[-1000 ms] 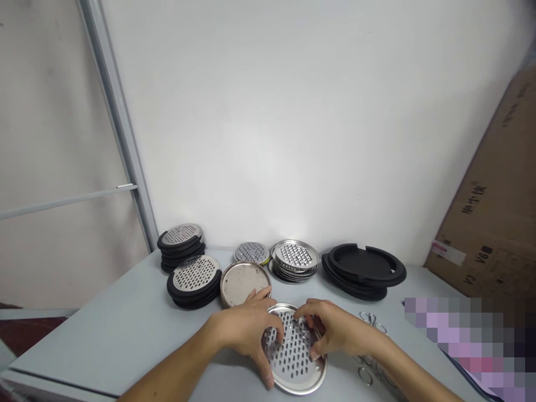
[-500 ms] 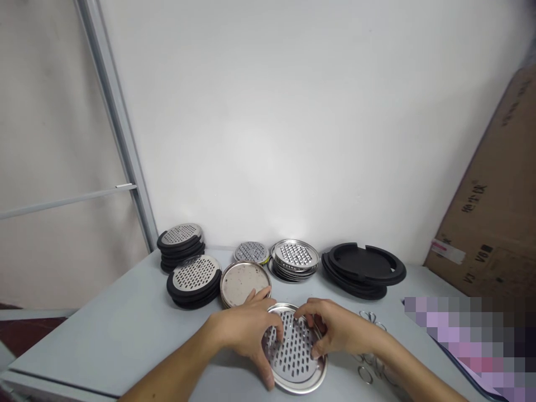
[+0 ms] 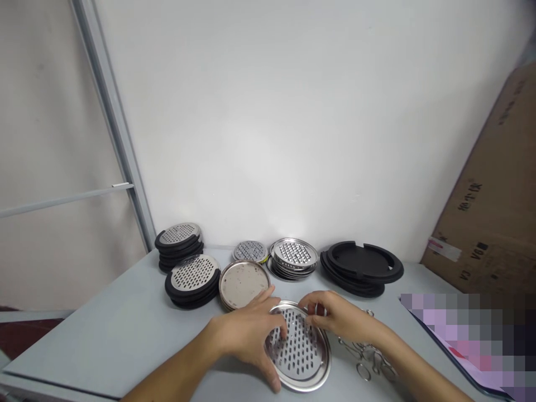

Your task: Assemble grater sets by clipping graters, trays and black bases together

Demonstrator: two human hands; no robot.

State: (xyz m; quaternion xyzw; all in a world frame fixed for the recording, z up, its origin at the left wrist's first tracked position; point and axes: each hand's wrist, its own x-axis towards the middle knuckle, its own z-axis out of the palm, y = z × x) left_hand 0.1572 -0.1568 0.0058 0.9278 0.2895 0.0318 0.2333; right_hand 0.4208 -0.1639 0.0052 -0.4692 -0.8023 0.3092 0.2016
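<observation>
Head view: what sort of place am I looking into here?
Likely a small workshop or assembly corner, though nothing confirms it: a gray worktable with stacked round metal graters and stacked black notched trays, plus a printed cardboard carton at the right.

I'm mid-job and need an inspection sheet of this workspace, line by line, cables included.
Surface: grey tabletop against a pale wall.
Job's things: perforated metal disc with a shiny round rim, lying between the hands.
Clutter: metal loops partly under the right forearm; along the back and left, black-edged stacks, plain metal discs, a small perforated disc, shiny rimmed discs and black round parts.
Hands: left hand spread at the disc's left side; right hand curled at its upper right rim, grip unclear.
Cables: nothing seen.
Surroundings: cardboard box at right; a pixelated patch hides the lower right.
</observation>
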